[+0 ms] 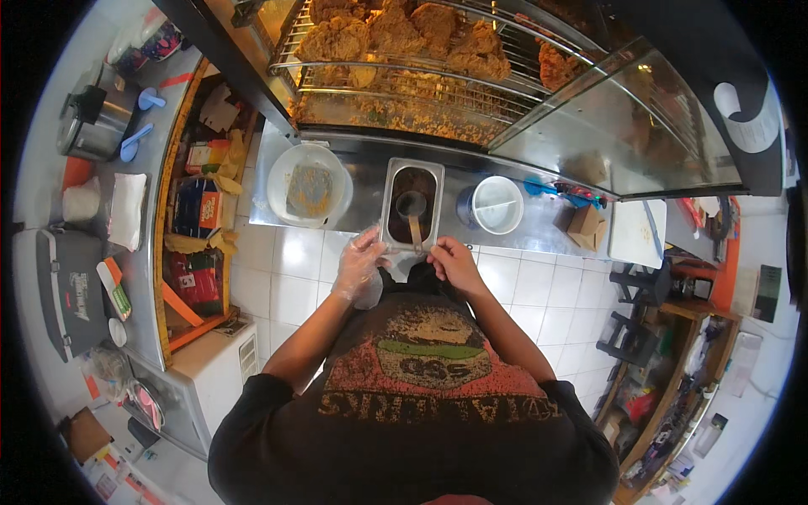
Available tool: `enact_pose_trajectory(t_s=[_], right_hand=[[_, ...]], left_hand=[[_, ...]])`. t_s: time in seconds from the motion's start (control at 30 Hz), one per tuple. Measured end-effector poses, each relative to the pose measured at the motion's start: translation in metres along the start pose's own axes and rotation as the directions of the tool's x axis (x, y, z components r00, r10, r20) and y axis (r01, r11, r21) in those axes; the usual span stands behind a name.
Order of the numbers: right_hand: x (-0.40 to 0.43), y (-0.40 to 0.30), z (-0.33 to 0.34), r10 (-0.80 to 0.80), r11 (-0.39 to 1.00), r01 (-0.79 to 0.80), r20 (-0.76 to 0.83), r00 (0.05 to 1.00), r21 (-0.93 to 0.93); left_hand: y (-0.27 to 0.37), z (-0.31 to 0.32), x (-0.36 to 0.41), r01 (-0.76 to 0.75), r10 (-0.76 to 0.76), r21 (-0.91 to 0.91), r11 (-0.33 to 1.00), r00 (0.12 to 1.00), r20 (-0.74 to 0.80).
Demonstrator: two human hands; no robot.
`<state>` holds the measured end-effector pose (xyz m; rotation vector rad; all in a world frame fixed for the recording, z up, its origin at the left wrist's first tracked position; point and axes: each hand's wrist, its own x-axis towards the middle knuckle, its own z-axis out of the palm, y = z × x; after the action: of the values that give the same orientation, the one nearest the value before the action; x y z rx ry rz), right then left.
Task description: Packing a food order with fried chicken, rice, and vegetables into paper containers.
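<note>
A rectangular steel food pan (441, 183) with dark sauce stands at the front edge of the steel counter. In it rests a ladle (412, 205), its handle toward me. My left hand (361, 268), in a clear plastic glove, pinches the pan's near left corner. My bare right hand (452, 262) grips the near right corner, close to the ladle's handle. Left of the pan sits a round white bowl (275, 189) with a crumb-covered layer at its bottom. To its right is a white tub (519, 205). Behind the counter, fried chicken pieces (394, 31) lie on a wire rack in a display case.
The display case's glass panel (606, 126) slants over the right of the counter. A cardboard box (584, 227) and a white cutting board (622, 233) with a knife (653, 230) are at right. At left, a side counter (151, 252) holds a metal pot (95, 126) and blue spoons.
</note>
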<state>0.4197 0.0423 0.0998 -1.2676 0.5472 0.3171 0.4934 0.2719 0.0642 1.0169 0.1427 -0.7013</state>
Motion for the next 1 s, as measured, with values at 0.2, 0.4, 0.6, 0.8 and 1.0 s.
enact_pose_trajectory(t_s=[0.2,0.4,0.6,0.8,1.0], right_hand=[[-0.012,-0.019,0.033,-0.672,0.621,0.337,-0.259,0.693,-0.707],[0.001,-0.015,0.042,-0.386,0.774,0.129,-0.300,0.872,-0.620],[0.024,-0.067,0.053,-0.419,0.863,0.251,-0.344,0.841,-0.438],[0.028,-0.089,0.035,-0.628,0.594,0.404,-0.088,0.773,-0.696],[0.019,-0.105,0.021,-0.616,0.312,0.433,0.167,0.770,-0.845]], left_hand=[[-0.002,-0.001,0.003,-0.021,0.021,0.048,0.999,1.000,-0.010],[0.004,-0.002,0.001,0.017,-0.016,0.180,0.984,1.000,-0.003],[0.000,-0.004,0.003,0.041,-0.042,0.158,0.987,0.999,0.002],[0.009,0.000,0.000,0.055,-0.061,0.185,0.981,0.998,0.027],[0.016,0.005,0.000,0.090,-0.095,0.190,0.978,0.995,0.017]])
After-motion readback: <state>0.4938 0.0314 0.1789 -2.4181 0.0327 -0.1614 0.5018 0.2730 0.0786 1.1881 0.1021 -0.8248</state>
